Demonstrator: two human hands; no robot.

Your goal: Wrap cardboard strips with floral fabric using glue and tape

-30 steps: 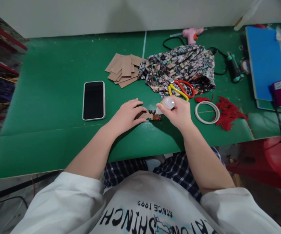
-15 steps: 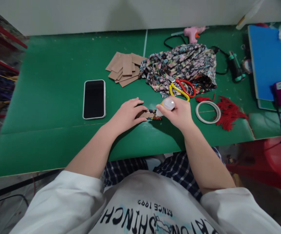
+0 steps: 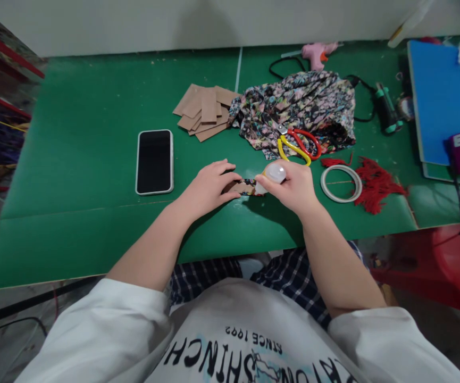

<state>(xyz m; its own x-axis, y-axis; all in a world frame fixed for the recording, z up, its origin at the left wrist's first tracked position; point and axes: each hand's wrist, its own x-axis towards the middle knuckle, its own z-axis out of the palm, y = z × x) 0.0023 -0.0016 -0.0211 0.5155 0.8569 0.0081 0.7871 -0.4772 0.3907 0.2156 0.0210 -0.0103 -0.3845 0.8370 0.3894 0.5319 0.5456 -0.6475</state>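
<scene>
My left hand (image 3: 214,186) grips the left end of a small cardboard strip (image 3: 236,188) edged with dark floral cloth, thumb on the near side and fingers on the far side. In my right hand (image 3: 295,186) is a clear glue bottle (image 3: 275,172), tilted with its tip down at the right end of the strip. My fingers wrap round the bottle and hide part of it. Just beyond the right hand, scissors (image 3: 299,146) with red and yellow handles lie partly on a crumpled floral cloth (image 3: 297,109).
Cardboard pieces (image 3: 203,110) lie beside the cloth, and a phone (image 3: 154,162) is at left. To the right are a tape roll (image 3: 341,184), red yarn (image 3: 377,186), a green-black tool (image 3: 388,109) and a blue board (image 3: 441,101). A pink glue gun (image 3: 315,55) lies at the back.
The glue bottle and my right hand have barely shifted at the strip's right end. My left hand stays in place on the strip.
</scene>
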